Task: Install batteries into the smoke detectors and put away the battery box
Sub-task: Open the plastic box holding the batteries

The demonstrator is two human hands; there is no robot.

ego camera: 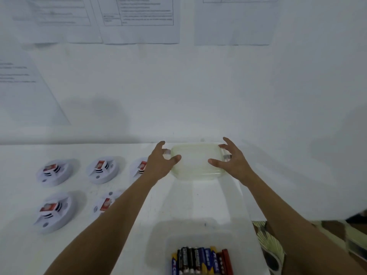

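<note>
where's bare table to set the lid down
Bare table lies between the lid and the open battery box, and to the right of the lid up to the table edge. The left side is crowded: five smoke detectors in two rows. Left hand and right hand flank the lid's ends.
</note>
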